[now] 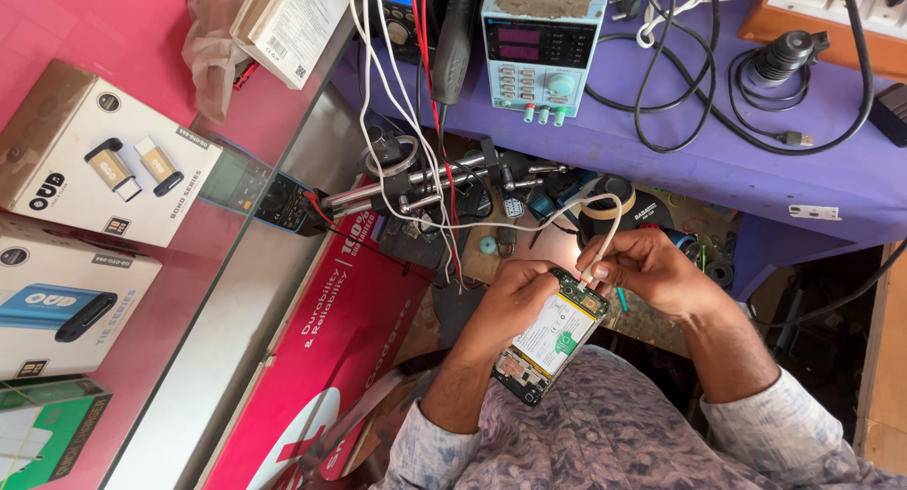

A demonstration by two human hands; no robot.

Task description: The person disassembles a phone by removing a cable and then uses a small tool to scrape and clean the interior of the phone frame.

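Two hands over your lap, below the cluttered tabletop (661, 159): your left hand (515, 296) has its grip closed round the opened phone (551, 337), back cover already off; your right hand (647, 268) pinches the white cable (605, 240) at its top edge. Plug looks not seated yet.

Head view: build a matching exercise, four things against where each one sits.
Things:
1 opened phone
2 white cable
3 bench power supply
4 multimeter

Places:
A on the purple shelf at the top
B held in the left hand
C pinched in the right hand
D at the edge of the glass counter

Pairs: 1-B, 2-C, 3-A, 4-D
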